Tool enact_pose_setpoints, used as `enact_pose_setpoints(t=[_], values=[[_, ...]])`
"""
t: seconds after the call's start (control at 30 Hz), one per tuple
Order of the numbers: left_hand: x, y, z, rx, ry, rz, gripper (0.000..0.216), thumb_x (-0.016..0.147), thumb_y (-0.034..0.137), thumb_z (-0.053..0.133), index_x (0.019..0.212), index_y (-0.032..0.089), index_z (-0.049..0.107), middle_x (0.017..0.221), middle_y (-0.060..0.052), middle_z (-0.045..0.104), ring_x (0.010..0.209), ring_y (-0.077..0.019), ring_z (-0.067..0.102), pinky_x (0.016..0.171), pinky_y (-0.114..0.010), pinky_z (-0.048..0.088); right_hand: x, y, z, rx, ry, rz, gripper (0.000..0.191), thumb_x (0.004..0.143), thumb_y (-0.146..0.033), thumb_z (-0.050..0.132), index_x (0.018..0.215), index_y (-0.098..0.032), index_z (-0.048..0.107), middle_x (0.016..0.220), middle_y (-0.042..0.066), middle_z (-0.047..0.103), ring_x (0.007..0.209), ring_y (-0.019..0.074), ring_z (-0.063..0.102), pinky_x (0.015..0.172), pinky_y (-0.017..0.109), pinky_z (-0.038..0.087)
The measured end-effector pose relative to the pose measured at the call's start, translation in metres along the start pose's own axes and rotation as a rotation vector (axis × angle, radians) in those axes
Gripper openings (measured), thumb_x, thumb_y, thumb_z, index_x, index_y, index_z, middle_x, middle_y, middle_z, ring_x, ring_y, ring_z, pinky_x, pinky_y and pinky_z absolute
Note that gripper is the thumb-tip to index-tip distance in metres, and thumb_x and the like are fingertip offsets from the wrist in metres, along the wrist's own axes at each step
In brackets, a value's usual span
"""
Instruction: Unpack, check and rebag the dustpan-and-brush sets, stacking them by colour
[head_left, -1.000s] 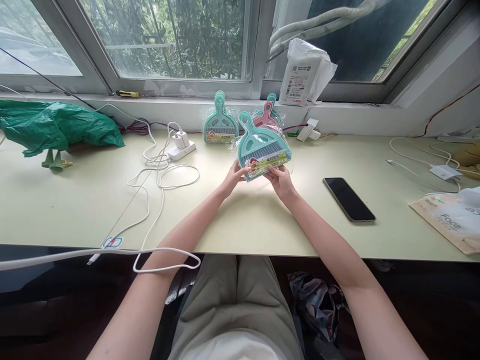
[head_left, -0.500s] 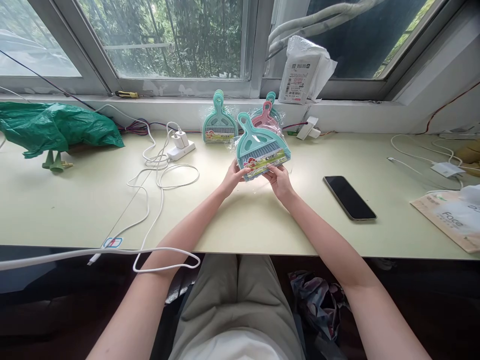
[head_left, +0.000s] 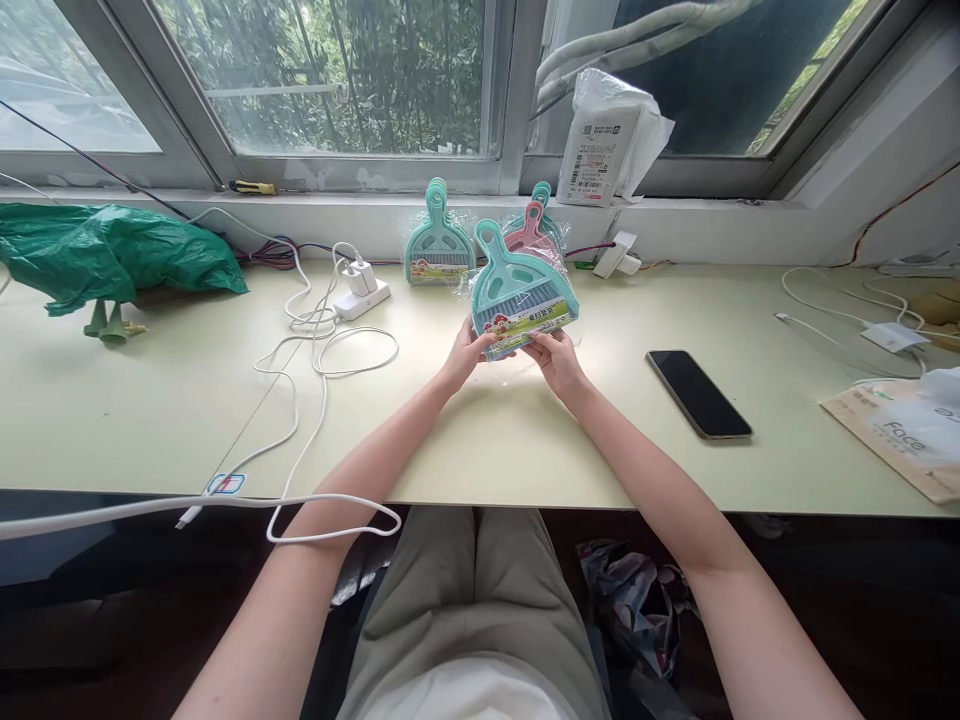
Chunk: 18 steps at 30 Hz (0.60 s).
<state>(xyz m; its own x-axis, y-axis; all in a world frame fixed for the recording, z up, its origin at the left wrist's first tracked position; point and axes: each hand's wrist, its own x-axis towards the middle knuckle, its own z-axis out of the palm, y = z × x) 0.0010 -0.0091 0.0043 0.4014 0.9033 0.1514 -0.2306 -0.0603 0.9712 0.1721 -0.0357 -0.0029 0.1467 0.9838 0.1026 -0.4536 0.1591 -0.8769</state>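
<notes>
Between my hands is a mint-green dustpan and brush set (head_left: pixel 517 285) in clear plastic wrap, tilted, its handle pointing up and left. My left hand (head_left: pixel 466 356) grips its lower left corner, thumb on the printed label. My right hand (head_left: pixel 556 362) holds the lower edge farther right, thumb in front; the fingers behind are partly hidden. Against the wall behind stand another wrapped green dustpan set (head_left: pixel 439 240) and, partly covered by the held one, a pink dustpan set (head_left: pixel 531 232) with a green one (head_left: pixel 543 192) behind it.
On the right of the table (head_left: pixel 510 450) lie a black phone (head_left: pixel 699 394) and a face tissue pack (head_left: pixel 900 430). White cables (head_left: pixel 322 375) and a power strip (head_left: pixel 363 298) spread over the left, near a green plastic bag (head_left: pixel 120 250). A wrapped box (head_left: pixel 611 140) stands on the sill.
The dustpan set has shifted very slightly left and up in my hands, its label tilting a little. Both hands keep their hold.
</notes>
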Motion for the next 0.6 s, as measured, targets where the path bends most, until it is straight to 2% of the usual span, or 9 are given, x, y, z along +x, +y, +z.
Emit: enact_pose_setpoints(t=[0.23,0.33,0.4,0.5,0.53,0.6], values=[[0.002,-0.002,-0.003,-0.054,0.033,-0.033,0.054,0.071,0.03,0.062,0.121,0.024,0.042,0.125,-0.006,0.06,0.085,-0.0204,0.07,0.082,-0.044,0.059,0.008,-0.003,-0.006,-0.05,-0.026,0.102,0.015,0.075,-0.021,0.07,0.089,-0.022,0.063,0.093,0.002,0.076,0.091,0.0188,0.073,0.097,0.038,0.057],[0.008,0.0,-0.013,-0.072,0.114,-0.087,0.055,0.068,0.026,0.059,0.12,0.025,0.041,0.118,-0.005,0.062,0.088,-0.0206,0.069,0.078,-0.041,0.059,0.015,-0.011,-0.019,-0.175,-0.073,0.192,0.011,0.08,-0.026,0.068,0.089,-0.019,0.066,0.09,0.007,0.077,0.089,0.0211,0.074,0.093,0.039,0.058],[0.013,0.002,-0.024,-0.084,0.18,-0.102,0.057,0.066,0.024,0.057,0.12,0.027,0.041,0.113,-0.004,0.063,0.09,-0.0202,0.068,0.074,-0.037,0.06,0.019,-0.017,-0.03,-0.311,-0.055,0.173,0.013,0.082,-0.029,0.067,0.089,-0.017,0.067,0.091,0.01,0.076,0.087,0.0227,0.074,0.09,0.042,0.059],[0.018,0.003,-0.042,-0.118,0.259,-0.124,0.056,0.064,0.022,0.057,0.118,0.027,0.043,0.109,-0.002,0.064,0.088,-0.0177,0.067,0.067,-0.03,0.059,0.021,-0.023,-0.043,-0.631,0.072,-0.093,0.02,0.084,-0.026,0.061,0.101,-0.019,0.067,0.106,0.011,0.073,0.092,0.0248,0.073,0.089,0.048,0.058],[0.019,0.003,-0.047,-0.138,0.276,-0.139,0.055,0.064,0.021,0.057,0.117,0.027,0.044,0.107,-0.002,0.065,0.086,-0.0171,0.067,0.066,-0.028,0.058,0.02,-0.025,-0.045,-0.772,0.084,-0.217,0.026,0.083,-0.023,0.061,0.109,-0.022,0.066,0.116,0.011,0.07,0.101,0.0266,0.07,0.092,0.051,0.055],[0.02,0.001,-0.053,-0.185,0.285,-0.173,0.052,0.064,0.021,0.058,0.115,0.024,0.047,0.104,-0.003,0.067,0.086,-0.0172,0.067,0.065,-0.026,0.058,0.019,-0.026,-0.047,-1.046,0.017,-0.443,0.043,0.08,-0.018,0.062,0.122,-0.027,0.062,0.138,0.007,0.057,0.125,0.0302,0.056,0.104,0.055,0.046]])
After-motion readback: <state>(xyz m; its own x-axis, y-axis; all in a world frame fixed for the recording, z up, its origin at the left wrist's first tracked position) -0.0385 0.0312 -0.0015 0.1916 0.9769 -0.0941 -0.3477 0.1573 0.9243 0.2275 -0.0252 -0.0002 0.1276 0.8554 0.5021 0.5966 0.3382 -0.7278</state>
